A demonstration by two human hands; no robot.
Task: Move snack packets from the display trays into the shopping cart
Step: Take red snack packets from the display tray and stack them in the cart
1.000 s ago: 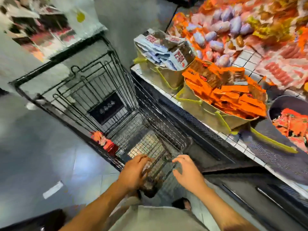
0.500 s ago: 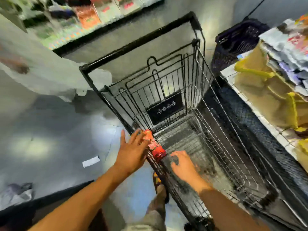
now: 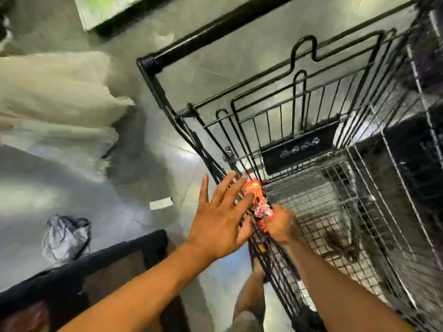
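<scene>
Red snack packet [image 3: 257,200] sits jammed against the side wires of the shopping cart [image 3: 311,195], up near the rim, and blur hides whether it is fully inside. My right hand [image 3: 279,224], reaching in from the basket side, grasps its lower end with curled fingers, while my left hand [image 3: 220,226] is released, fingers spread flat and touching the packet from outside the wires. Best bet: right hand pulls it inward clear of the wires while the left just steadies it, then drop it on the mesh floor, not on the rim.
</scene>
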